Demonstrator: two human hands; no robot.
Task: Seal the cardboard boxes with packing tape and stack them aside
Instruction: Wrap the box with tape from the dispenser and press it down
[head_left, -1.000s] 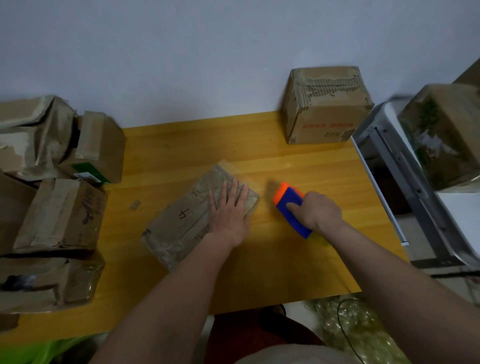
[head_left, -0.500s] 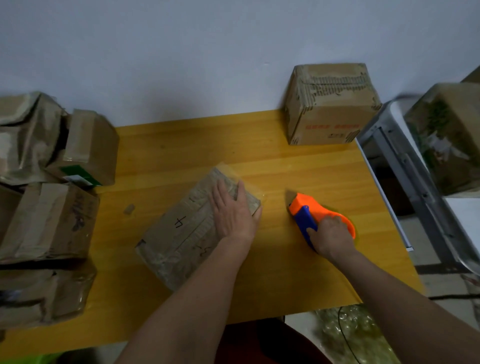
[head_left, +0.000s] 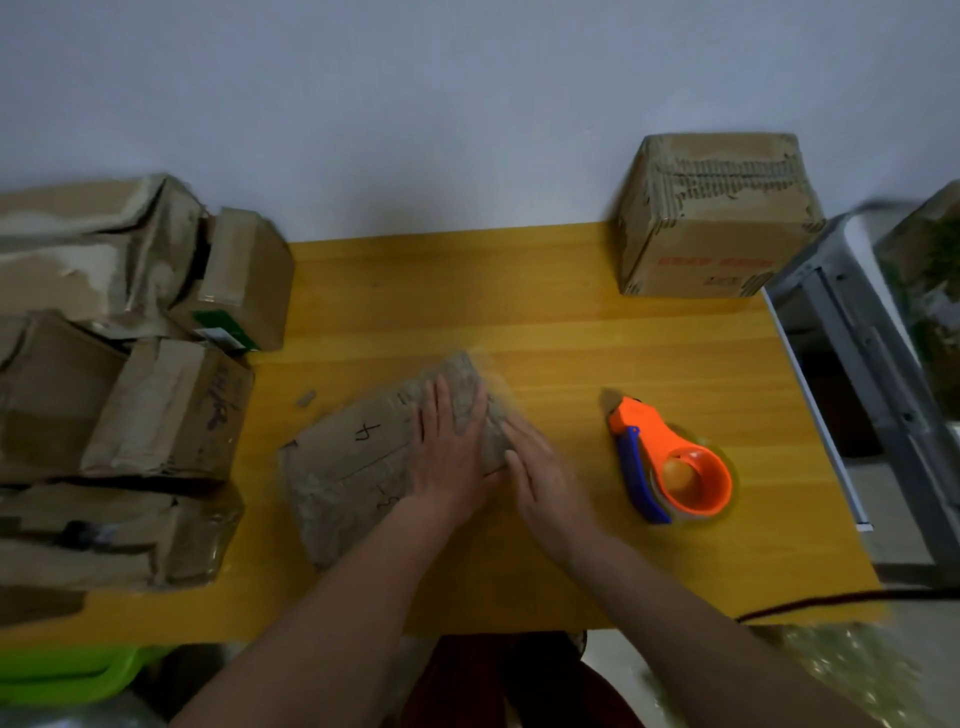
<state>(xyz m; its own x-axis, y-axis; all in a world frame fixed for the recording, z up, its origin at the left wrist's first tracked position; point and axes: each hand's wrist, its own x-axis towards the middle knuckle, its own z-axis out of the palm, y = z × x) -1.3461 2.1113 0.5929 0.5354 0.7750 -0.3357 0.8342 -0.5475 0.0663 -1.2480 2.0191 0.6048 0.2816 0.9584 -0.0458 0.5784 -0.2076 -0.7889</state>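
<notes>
A flat, worn cardboard box (head_left: 353, 462) with handwriting on top lies slantwise in the middle of the yellow table (head_left: 545, 332). My left hand (head_left: 452, 447) presses flat on its right half, fingers straight. My right hand (head_left: 540, 473) lies flat against the box's right edge, fingers straight and a little blurred. An orange and blue tape dispenser (head_left: 670, 462) lies on the table to the right of both hands, with nothing holding it.
A pile of crumpled cardboard boxes (head_left: 130, 395) fills the table's left side. One upright box (head_left: 717, 218) stands at the back right corner by the wall. A grey metal frame (head_left: 872, 374) stands right of the table. A green bin (head_left: 62, 675) shows at lower left.
My right hand has set the tape dispenser down on the table and moved left onto the box's right edge. My left hand has stayed pressed on the box.
</notes>
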